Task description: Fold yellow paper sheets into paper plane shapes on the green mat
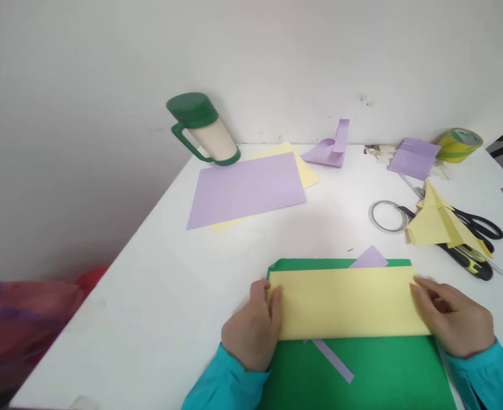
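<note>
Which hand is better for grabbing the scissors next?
Probably the right hand: the scissors lie on its side, just beyond it, while the left hand is at the yellow strip's other end.

A green and cream mug (212,136) is standing near the far left corner of the desk (157,296), before a white wall (285,62). Close to it, a purple sheet (246,191) is partly covering a yellow sheet (308,173). A curled purple paper (326,154) is resting by the wall. On the right side, a folded yellow paper (437,222) is lying over black scissors (465,217) and a cutter (469,263); a thin ring (372,217) is lying just beside. Behind, a creased purple paper (414,158) is neighbouring a yellow-green roll (451,149).
</note>
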Demonstrator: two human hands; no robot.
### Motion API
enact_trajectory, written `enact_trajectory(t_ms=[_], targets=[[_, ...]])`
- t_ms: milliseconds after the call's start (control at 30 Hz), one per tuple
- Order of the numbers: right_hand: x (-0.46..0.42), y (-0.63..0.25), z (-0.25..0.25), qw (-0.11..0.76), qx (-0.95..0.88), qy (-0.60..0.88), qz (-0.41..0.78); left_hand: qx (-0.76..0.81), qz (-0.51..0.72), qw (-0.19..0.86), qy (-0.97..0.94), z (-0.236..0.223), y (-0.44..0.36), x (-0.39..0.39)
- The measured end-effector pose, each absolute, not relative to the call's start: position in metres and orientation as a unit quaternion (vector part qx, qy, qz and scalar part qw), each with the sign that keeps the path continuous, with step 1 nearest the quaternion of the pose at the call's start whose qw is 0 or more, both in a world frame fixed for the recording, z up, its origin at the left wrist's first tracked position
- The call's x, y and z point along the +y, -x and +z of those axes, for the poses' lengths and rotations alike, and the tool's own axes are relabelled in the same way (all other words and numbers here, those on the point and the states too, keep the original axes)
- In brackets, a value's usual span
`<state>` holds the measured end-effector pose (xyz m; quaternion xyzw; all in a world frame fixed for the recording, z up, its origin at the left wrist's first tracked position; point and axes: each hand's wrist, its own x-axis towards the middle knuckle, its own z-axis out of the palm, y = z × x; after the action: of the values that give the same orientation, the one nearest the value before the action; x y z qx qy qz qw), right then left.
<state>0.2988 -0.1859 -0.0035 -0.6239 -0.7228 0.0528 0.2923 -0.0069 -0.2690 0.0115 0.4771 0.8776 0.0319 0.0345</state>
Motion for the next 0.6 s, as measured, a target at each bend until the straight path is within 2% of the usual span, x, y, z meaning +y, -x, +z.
enact_trajectory(t_ms=[67,167,300,400,600], targets=[[-0.185,-0.3,-0.004,0.289,-0.732,0.616,0.049,0.875,0.042,0.018,-0.483,0.01,0.008,-0.271],[-0.184,-0.301,-0.005,0.284,-0.74,0.608,0.045,0.835,0.066,-0.07,-0.541,0.008,0.011,-0.277],[-0.184,-0.301,-0.005,0.28,-0.747,0.601,0.04,0.671,0.16,-0.161,-0.706,0.007,0.01,-0.285],[-0.184,-0.3,-0.005,0.28,-0.747,0.602,0.041,0.567,0.185,-0.128,-0.792,0.008,0.001,-0.284],[-0.184,-0.298,-0.003,0.28,-0.741,0.608,0.047,0.583,0.09,-0.067,-0.804,0.003,-0.006,-0.282]])
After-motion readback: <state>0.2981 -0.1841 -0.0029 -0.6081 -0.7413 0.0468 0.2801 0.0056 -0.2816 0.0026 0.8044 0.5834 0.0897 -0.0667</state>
